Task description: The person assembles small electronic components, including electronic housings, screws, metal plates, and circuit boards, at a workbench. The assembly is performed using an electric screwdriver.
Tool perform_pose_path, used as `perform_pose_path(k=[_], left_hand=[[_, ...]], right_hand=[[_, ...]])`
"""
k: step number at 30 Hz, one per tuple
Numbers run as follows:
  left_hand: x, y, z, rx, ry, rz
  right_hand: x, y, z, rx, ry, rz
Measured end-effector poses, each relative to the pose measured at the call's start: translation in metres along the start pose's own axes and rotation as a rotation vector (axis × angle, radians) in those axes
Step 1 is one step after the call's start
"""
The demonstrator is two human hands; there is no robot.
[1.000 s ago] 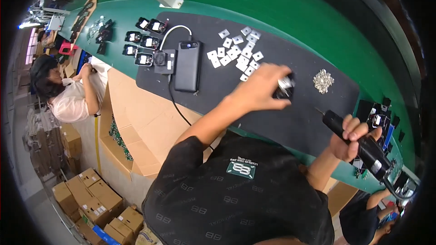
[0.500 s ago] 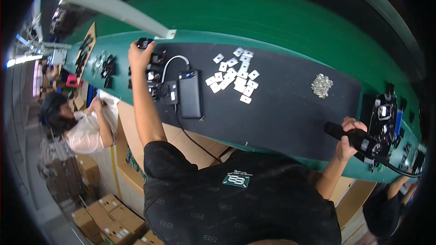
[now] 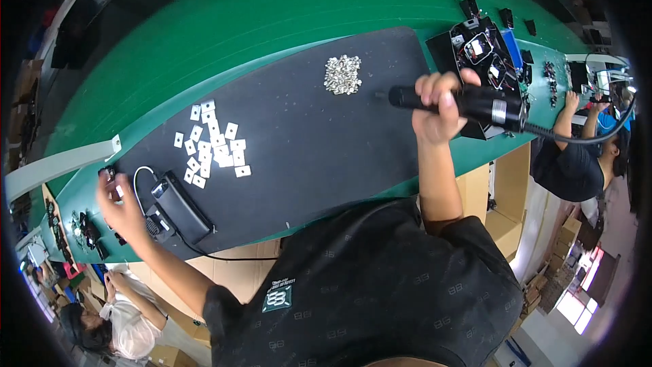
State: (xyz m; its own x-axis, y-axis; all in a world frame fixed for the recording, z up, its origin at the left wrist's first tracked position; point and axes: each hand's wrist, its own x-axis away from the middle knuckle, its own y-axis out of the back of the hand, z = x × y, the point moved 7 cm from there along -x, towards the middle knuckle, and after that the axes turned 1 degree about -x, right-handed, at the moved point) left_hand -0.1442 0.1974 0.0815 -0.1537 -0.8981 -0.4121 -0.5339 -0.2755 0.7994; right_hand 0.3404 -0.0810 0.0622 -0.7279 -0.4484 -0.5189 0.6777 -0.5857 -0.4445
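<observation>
My right hand (image 3: 438,105) is raised over the right part of the black work mat (image 3: 305,143). Its fingers wrap round a black corded electric screwdriver (image 3: 499,110), which lies nearly level with its tip end pointing left. At the far left of the mat, my left hand (image 3: 121,207) is slightly blurred, thumb and fingers apart. Just past its fingertips sits a small black part (image 3: 107,172). Nearby lies a black box-shaped device (image 3: 180,208) with a white cable. White rectangular pieces (image 3: 217,146) are scattered across the mat's left half; a heap of small silvery metal parts (image 3: 342,75) lies farther right.
A black bin (image 3: 479,61) of wired black parts stands on the green bench at right. A grey metal arm (image 3: 61,166) reaches in at left. One co-worker (image 3: 129,319) sits lower left, another (image 3: 577,156) at right. The screwdriver's cord (image 3: 577,139) runs off rightward.
The view has swung to the right. My right hand has lifted the screwdriver and brought it inward over the mat. My left hand has drawn back slightly from the small black part, fingers parting.
</observation>
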Motion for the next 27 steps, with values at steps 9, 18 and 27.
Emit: perform_pose_path(k=[9, 18, 27], left_hand=[[0.137, -0.078, -0.132, 0.005, 0.030, 0.496], [0.128, -0.095, -0.149, 0.024, 0.063, 0.583], [0.140, -0.087, -0.161, -0.100, -0.176, 0.677]], right_hand=[[-0.035, -0.011, -0.063, 0.021, -0.026, -0.090], [-0.051, -0.005, -0.020, -0.086, 0.025, -0.077], [-0.017, -0.001, -0.033, -0.262, -0.208, -0.121]])
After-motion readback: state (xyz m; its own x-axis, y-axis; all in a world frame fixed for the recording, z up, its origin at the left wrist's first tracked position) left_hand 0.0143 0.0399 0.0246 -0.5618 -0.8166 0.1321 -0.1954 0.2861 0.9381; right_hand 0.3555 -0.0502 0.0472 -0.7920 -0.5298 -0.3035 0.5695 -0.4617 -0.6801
